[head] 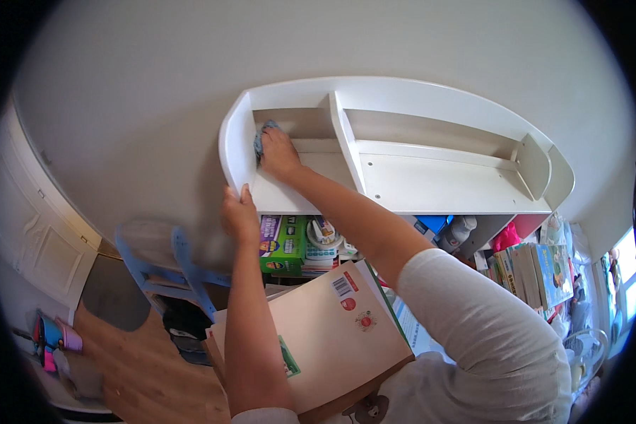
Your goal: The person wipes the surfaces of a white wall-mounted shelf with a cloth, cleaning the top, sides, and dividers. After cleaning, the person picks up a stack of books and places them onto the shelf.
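Observation:
My right hand (279, 153) presses a crumpled blue-grey cloth (258, 142) against the inner face of the left side panel of a white shelf unit (434, 183), in its left compartment. Lower down, my left hand (239, 214) grips the front edge of that same left side panel (234, 143), thumb on the inner side. An upright divider (347, 140) separates the left compartment from the wider right one. My right forearm crosses over the shelf's front edge.
Below the shelf sit a green box (283, 246), a calculator (320, 252) and a bottle (458, 233). Close to my body lies a stack of large books (328, 323). More books (535, 275) stand at right. A blue chair (164, 265) is at left, near a white door (42, 212).

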Motion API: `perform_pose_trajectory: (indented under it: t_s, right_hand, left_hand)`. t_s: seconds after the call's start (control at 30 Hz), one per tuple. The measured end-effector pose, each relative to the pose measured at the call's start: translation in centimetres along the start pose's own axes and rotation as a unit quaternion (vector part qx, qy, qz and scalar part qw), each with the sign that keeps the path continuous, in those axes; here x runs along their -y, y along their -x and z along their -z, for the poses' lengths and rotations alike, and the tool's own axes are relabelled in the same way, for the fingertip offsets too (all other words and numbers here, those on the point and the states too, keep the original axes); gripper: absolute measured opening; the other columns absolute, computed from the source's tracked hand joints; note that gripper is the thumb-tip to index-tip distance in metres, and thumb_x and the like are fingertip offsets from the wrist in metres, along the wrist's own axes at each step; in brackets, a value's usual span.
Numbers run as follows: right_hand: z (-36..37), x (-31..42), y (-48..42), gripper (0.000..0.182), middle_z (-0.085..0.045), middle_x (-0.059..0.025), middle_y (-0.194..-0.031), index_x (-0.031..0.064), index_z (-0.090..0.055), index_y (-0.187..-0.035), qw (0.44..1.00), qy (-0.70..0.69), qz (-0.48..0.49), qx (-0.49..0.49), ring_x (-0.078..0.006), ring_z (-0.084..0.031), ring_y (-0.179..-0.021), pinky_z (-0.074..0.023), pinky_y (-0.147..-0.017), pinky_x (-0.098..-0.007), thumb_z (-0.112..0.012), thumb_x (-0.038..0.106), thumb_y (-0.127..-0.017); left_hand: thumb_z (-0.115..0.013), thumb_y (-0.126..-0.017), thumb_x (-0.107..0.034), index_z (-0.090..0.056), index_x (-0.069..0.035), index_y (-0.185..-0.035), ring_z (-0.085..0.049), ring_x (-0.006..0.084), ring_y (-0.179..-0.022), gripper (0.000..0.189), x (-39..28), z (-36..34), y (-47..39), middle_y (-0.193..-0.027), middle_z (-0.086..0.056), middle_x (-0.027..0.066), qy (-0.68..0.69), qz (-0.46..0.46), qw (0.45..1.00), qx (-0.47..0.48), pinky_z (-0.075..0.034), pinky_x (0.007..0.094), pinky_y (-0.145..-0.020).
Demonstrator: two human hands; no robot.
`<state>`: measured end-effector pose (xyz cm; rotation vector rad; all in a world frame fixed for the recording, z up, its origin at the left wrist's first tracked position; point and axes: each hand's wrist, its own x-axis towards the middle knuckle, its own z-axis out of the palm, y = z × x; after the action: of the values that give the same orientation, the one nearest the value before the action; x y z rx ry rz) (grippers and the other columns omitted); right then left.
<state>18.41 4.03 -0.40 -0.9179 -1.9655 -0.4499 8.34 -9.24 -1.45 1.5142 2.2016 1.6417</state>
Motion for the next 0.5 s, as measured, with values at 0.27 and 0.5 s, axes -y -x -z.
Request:
perform_pose_trajectory:
  t_s: [0.27, 0.5]
  right_hand:
    - [0.8, 0.1, -1.2, 0.018, -0.055, -0.0099, -0.094, 0.0057, -0.055, -0.088, 0.968, 0.169, -0.015, 0.185, -0.0235, -0.052, -0.091, -0.0399, -0.077, -0.0383, -0.05, 0.011, -0.072]
    - [3.6, -1.3, 0.5, 0.024, -0.054, -0.0141, -0.097, 0.004, -0.055, -0.097, 0.898, 0.353, -0.03, 0.262, -0.0271, -0.051, -0.094, -0.0371, -0.081, -0.0395, -0.048, 0.013, -0.076]
  left_hand:
    - [-0.055, -0.08, -0.028, -0.053, -0.005, -0.091, -0.059, 0.0358, -0.075, 0.026, -0.1, 1.0, -0.1, -0.081, -0.061, 0.0178, -0.005, -0.016, 1.0, 0.016, -0.045, 0.0437, -0.063]
    - [-0.054, -0.08, -0.03, -0.053, -0.008, -0.094, -0.059, 0.0351, -0.076, 0.027, -0.5, 0.8, 0.3, -0.083, -0.061, 0.0162, -0.043, 0.007, 0.999, 0.013, -0.046, 0.0444, -0.064]
